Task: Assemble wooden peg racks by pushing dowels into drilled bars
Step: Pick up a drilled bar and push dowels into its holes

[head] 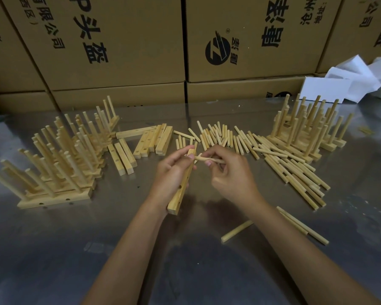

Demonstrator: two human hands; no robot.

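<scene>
Left hand (174,170) grips the drilled bar (182,186), right hand (227,170) pinches a dowel (209,160). I'd square it to the hole, then push straight.

Drilled bar (182,186), frame centre: pale yellow wood, dark round holes in a row along one face. Dowel (209,159) beside it: same pale wood, plain. Loose dowels (273,155), centre right: light tan, some a shade darker yellow. Spare bars (150,140), centre left: pale yellow, small dark holes. Finished racks left (59,155) and right (306,130): uniform light wood. Table (53,249): dull grey metal, streaky reflections, darker patches. Cardboard boxes (130,40), top: brown, black printed characters, one round black logo with pale stripes. Folded sheets (348,78), upper right: white.
</scene>
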